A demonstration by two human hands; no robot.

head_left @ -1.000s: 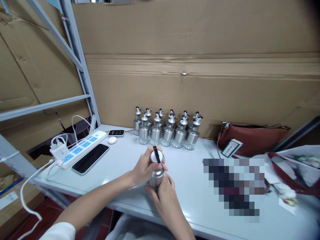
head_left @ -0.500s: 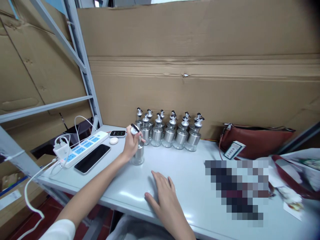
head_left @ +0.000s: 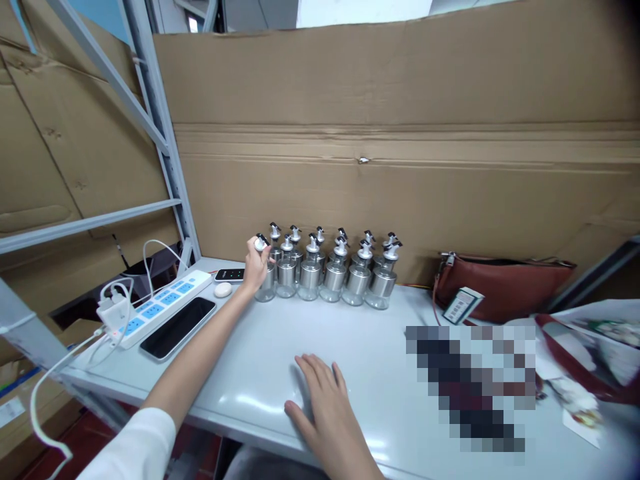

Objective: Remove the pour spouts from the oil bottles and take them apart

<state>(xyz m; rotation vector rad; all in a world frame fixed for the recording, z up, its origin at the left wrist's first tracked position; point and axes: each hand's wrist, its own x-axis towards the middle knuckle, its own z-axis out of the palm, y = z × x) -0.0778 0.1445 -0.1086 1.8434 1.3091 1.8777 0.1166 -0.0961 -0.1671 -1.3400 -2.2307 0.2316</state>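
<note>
My left hand (head_left: 255, 268) is closed around the neck of a glass oil bottle (head_left: 267, 288) with a steel band and a white-and-black spout cap. That bottle stands upright at the left end of the front row, beside another oil bottle (head_left: 287, 275). Several matching bottles stand in two rows toward the cardboard, the front right one (head_left: 382, 285) at the other end. Over the near part of the table, my right hand (head_left: 324, 407) is open, fingers spread and holding nothing.
On the left of the table (head_left: 260, 360) lie a power strip (head_left: 165, 300) with white cables, a phone (head_left: 179, 328), a round white object (head_left: 223, 290) and a small black device (head_left: 230, 275). A brown bag (head_left: 500, 287) and a blurred dark item (head_left: 460, 387) are at right. Cardboard (head_left: 350, 87) stands behind.
My left hand has moved the bottle away from me to the left end of the front row. My right hand stays open in nearly the same place. The view has tilted slightly up.
</note>
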